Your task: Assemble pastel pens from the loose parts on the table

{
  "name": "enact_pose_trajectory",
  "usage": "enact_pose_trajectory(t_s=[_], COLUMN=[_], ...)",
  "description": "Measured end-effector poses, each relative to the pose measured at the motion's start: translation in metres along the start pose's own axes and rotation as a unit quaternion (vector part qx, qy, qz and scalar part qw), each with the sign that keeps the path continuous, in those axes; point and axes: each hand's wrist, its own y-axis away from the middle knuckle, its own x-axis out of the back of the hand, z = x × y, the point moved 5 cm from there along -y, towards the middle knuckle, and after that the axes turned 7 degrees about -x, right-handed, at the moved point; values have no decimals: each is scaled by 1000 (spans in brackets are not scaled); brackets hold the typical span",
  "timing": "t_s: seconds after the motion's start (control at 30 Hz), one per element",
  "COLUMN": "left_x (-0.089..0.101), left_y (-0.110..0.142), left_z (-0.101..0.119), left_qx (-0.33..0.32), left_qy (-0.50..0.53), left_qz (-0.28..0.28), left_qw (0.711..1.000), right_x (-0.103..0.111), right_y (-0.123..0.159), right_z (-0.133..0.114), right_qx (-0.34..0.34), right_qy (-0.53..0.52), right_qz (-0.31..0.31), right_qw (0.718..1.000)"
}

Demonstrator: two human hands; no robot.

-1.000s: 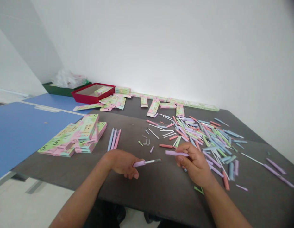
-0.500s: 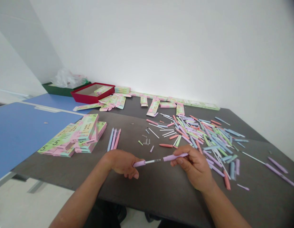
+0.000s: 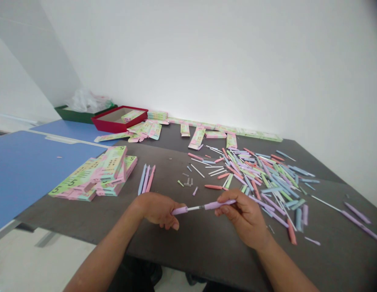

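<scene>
My left hand (image 3: pixel 159 209) is closed around a short purple pen part (image 3: pixel 179 210) with a thin white refill (image 3: pixel 194 208) sticking out to the right. My right hand (image 3: pixel 243 213) pinches a longer purple pen barrel (image 3: pixel 220 204), whose open end meets the refill's tip. Both hands hover just above the dark table (image 3: pixel 191 239) near its front edge. Right behind my right hand spreads a big heap of loose pastel pen parts (image 3: pixel 267 174).
Three finished pens (image 3: pixel 146 177) lie side by side left of centre. Beside them is a stack of flat pink-green cartons (image 3: pixel 97 172). More cartons (image 3: pixel 197 136) line the back by the wall, near a red box (image 3: pixel 118 119). A blue table (image 3: pixel 26 162) adjoins the left.
My right hand has carried the purple barrel leftward from the heap to the refill's tip. My left hand has stayed nearly still.
</scene>
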Motion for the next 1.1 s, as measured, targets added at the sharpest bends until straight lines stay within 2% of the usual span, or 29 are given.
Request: enact_pose_trajectory(t_s=[0.27, 0.47, 0.67, 1.1], left_x=[0, 1, 0, -1], left_y=[0, 2, 1, -1], left_z=[3, 8, 9, 7], left_qx=[-11, 10, 27, 6], left_qy=[-3, -31, -46, -65], left_qz=[2, 2, -6, 3], left_qw=[1000, 999, 999, 998], right_x=[-5, -14, -27, -34], right_y=[0, 0, -1, -2], right_z=[2, -1, -9, -14], right_qx=[4, 2, 33, 55], right_qy=[20, 57, 100, 120], right_qz=[0, -17, -43, -53], right_qw=[1000, 998, 994, 990])
